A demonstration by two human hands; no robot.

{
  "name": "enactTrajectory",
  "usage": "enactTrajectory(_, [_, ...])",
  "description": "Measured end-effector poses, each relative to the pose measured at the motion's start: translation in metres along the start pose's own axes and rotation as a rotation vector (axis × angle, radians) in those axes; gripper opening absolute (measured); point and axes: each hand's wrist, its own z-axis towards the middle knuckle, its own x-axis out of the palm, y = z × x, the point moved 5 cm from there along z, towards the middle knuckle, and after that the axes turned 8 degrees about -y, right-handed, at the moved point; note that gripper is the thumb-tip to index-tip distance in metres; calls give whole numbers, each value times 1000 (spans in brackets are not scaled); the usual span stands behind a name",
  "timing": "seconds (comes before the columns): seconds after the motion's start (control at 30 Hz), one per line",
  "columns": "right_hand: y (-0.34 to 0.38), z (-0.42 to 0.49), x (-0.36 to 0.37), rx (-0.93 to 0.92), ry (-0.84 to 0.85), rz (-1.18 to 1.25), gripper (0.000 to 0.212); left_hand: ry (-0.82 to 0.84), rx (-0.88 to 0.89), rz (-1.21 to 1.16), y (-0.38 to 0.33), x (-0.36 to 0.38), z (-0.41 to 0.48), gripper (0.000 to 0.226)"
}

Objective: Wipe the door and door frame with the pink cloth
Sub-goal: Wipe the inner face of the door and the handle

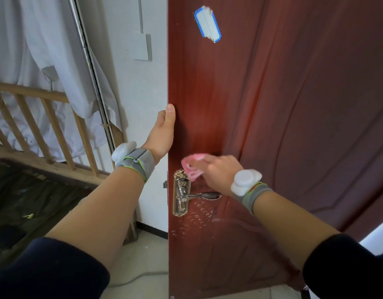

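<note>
We are pressing the soft, limp cloth (191, 167) on the door (272, 126) just above the handle (200, 196) with our right hand (218, 172), blurred fingers bunched over it. Our left hand (163, 131) is gripping the door's edge, thumb in front and fingers hidden behind, likely steadying a heavy swinging panel.

— What do we see on the left?
— We see a white wall (130, 87) with a grey panel (141, 47), and a white sheet (35, 50) behind a wooden railing (46, 126), beside a metal pole (90, 63).
— And lower down?
— We see pale floor tiles (151, 255) and a dark skirting strip (152, 229).
</note>
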Motion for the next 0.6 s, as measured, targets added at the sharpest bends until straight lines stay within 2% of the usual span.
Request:
enactTrajectory(0.03, [-1,-6,9,-15,111,-3,54,-1,-1,6,-1,0,-1,60])
enactTrajectory(0.1, [-9,-9,4,27,118,52,51,-14,5,16,-2,1,-1,63])
enactTrajectory(0.13, [-14,-6,-7,24,41,70,48,-28,3,11,-1,1,-2,62])
enactTrajectory(0.2, [-30,-1,-40,31,-287,93,39,-56,-3,-3,0,2,-5,59])
enactTrajectory(0.27, [-57,-2,-74,114,-581,63,38,-69,-28,-3,7,4,-11,53])
enactTrajectory(0.33, [-84,-5,-89,238,-672,27,39,-84,-88,-18,18,8,-18,39])
enactTrajectory(0.4, [-96,-13,-77,318,-644,29,43,-101,-99,-59,22,11,-23,45])
enactTrajectory(0.47, [-88,-28,-51,295,-540,67,48,-112,-80,-49,21,10,-23,57])
enactTrajectory(0.5, [-82,-37,-34,253,-438,78,49,-113,-74,-34,20,9,-22,58])
enactTrajectory(0.6, [-72,-58,6,182,17,81,52,-120,-68,-17,24,9,-19,59])
